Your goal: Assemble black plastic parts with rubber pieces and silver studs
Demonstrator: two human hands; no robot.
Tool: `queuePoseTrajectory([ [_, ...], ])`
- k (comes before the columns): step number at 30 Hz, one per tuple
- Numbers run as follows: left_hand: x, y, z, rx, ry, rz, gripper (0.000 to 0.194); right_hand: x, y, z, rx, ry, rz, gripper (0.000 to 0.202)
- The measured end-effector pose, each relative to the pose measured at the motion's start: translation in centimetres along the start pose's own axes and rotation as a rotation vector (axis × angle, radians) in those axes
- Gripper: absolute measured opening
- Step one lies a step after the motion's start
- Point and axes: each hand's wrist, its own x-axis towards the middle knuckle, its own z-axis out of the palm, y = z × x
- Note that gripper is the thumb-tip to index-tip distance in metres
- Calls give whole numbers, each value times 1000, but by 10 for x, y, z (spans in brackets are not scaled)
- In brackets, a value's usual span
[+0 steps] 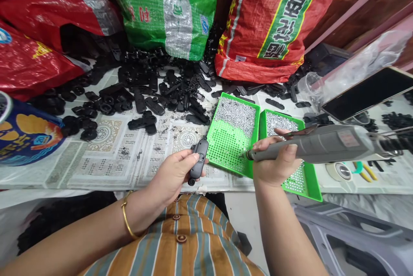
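Observation:
Between the thumb and fingers of my left hand (176, 172) is a long black plastic part (199, 157), held upright near the table's front edge. My right hand (274, 162) is wrapped round a grey electric screwdriver (322, 145), which lies level with its tip pointing left. That tip is over the left green tray (211, 145), whose floor is full of small holes. Small silvery screws (237, 115) fill the tray's far half, and a few lie near the tip. Partly behind my right hand sits a second green tray (314, 181), also with screws in it.
Loose black plastic parts (174, 91) are heaped along the back. Behind them stand a green sack (145, 13) and a red sack (258, 22). At left is a blue canister (29, 134). A phone (371, 93), a tape roll (338, 171) and yellow-handled pliers (368, 173) are at right.

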Motion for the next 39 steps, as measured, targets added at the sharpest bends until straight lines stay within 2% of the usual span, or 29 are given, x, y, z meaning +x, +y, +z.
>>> queuePoseTrajectory([
  [4, 3, -2, 0, 16, -22, 13, 25, 1, -1, -1, 38, -10, 8, 35],
  [8, 8, -4, 1, 27, -20, 18, 26, 5, -18, 3, 66, 9, 20, 37],
  [12, 9, -4, 3, 46, -21, 23, 25, 5, -48, 20, 81, -61, 95, 35],
  [16, 8, -3, 4, 24, -17, 52, 22, -4, -64, 41, 265, -177, 204, 43],
  [19, 8, -4, 5, 19, -31, 99, 22, -10, -64, 51, 351, -223, 228, 44],
  [25, 9, -6, 5, 21, -46, 158, 21, -11, -58, 59, 377, -227, 238, 44],
  [39, 9, -4, 7, 22, 6, 80, 17, -13, -58, 60, 395, -243, 200, 42],
])
